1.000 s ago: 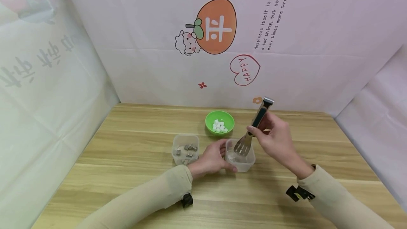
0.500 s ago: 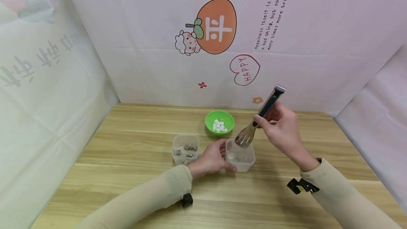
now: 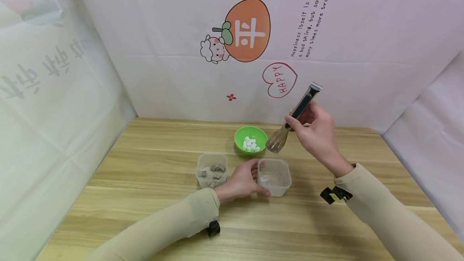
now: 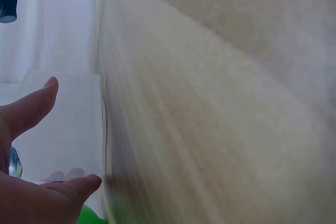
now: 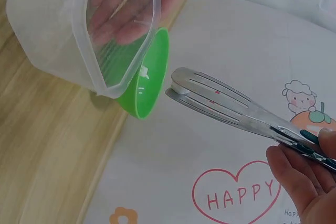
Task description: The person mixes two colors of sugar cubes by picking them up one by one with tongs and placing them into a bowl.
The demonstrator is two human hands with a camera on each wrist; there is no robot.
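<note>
"Wooden table (image 3: pixel 145 212) beneath; where's your cube (image 5: pixel 179 88)?"
"In tongs (image 3: pixel 301 105) your right hand (image 3: pixel 318 132) grips, right of the bowl (image 3: pixel 251 131). Your left hand (image 3: pixel 241 180) holds the right tub (image 3: pixel 277 190). Slack tongs could drop the cube."

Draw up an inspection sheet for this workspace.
Surface: wood-grain table.
Job's things: green bowl holding white cubes; tongs, with what looks like a white piece between their tips; clear box; second box holding grey pieces.
Clutter: nothing seen.
Hands: left hand holds the clear box; right hand holds the tongs.
Cables: nothing seen.
Surroundings: white backdrop with printed cartoons and lettering.
</note>
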